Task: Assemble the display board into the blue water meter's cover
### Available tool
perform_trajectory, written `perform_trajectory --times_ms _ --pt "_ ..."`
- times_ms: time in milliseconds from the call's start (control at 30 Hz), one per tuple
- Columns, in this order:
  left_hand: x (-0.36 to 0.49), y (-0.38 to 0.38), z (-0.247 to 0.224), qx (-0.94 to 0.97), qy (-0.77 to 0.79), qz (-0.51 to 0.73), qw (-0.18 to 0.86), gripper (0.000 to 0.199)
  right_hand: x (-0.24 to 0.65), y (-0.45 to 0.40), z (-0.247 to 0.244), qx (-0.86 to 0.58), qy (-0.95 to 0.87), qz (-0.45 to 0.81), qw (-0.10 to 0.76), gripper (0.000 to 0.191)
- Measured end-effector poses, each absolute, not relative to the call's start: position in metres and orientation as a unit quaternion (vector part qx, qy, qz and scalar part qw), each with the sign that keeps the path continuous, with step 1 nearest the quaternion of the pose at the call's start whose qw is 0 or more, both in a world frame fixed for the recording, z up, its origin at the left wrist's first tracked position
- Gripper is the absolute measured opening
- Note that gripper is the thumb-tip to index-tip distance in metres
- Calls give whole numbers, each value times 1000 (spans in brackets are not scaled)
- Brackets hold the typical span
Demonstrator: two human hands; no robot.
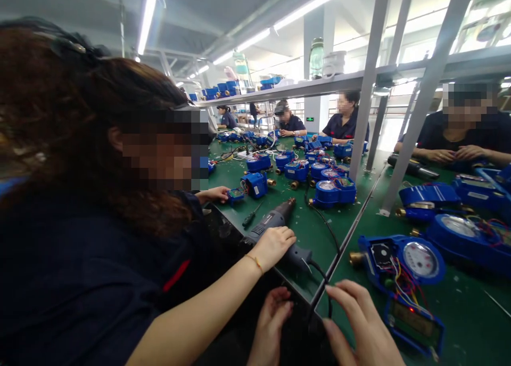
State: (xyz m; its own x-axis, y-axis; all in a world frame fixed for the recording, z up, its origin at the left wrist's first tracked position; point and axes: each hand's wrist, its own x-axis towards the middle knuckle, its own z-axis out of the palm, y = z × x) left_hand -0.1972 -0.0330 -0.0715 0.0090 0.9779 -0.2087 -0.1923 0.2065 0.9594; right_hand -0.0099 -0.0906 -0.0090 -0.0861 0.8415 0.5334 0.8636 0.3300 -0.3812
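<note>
Left hand (271, 323) at the near desk (471, 312) edge: grip half curled, fingers bent, holding nothing visible. Right hand (361, 323) beside it: grip loose, fingertips at the black cable (325, 281); actual hold cannot be told. The opened blue meter (401, 262) lies just right, dial up, long axis running near-right to far-left.

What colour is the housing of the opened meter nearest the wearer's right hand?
Blue, seen in the head view: the opened meter by the right hand.
</note>
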Motion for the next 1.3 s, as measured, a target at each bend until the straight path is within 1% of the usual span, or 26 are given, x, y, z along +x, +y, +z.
perform_trajectory --times_ms 100,133,200,267,333,467,600,667,833,1033,1167,1300 --pt "-187 -20 -52 566 486 456 485 25 -33 -50 6 -617 -729 -19 294 54" --pt "-185 -7 -39 680 451 419 399 26 -39 -38 7 -637 -720 -19 274 58" --pt "-184 31 -8 765 385 367 363 20 -51 -18 8 -674 -702 -13 231 66" --pt "-184 73 18 827 334 305 334 22 -62 0 7 -699 -689 -2 190 70" --pt "-185 105 30 880 288 238 294 18 -71 13 6 -716 -680 12 157 69" --pt "-186 126 21 943 219 135 210 16 -76 27 7 -725 -677 47 120 54" --pt "-186 128 11 970 174 85 145 14 -73 24 4 -723 -677 73 115 40" --pt "-187 129 12 977 156 75 122 15 -72 19 3 -722 -677 78 122 38" --pt "-191 132 17 987 123 61 86 23 -72 11 5 -712 -681 89 144 43" --pt "-189 132 18 991 114 51 56 20 -70 8 5 -713 -676 96 162 46" --pt "-188 130 22 990 123 54 48 19 -70 8 4 -712 -673 106 170 54" --pt "-187 133 34 985 144 77 54 11 -70 8 6 -707 -674 120 176 59"
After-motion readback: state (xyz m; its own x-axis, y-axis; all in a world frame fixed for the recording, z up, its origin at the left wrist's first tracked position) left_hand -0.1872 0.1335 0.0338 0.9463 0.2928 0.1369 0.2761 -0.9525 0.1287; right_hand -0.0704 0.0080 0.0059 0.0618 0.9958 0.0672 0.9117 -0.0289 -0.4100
